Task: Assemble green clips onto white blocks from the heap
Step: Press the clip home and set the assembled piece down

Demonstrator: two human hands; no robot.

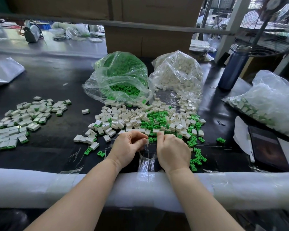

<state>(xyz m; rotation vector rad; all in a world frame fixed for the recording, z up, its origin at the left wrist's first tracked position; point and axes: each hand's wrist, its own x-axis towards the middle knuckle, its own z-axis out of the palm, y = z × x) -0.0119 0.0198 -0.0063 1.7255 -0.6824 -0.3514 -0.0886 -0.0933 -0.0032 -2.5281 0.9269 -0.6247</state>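
Left hand (129, 145) pinching white block (147, 141), right hand (173, 151) curled beside it, contents hidden, heap (147, 120) beyond

Black worktop (45, 77), near edge padded with white foam roll (57, 185). Big cardboard boxes (147, 39) stacked behind, grey bar (107, 23) across in front. Second cluttered bench (15, 39) far left. Blue flask (233, 67) and standing fan (277, 27) at right. White post (230, 29), daylight from window (264, 4) upper right.
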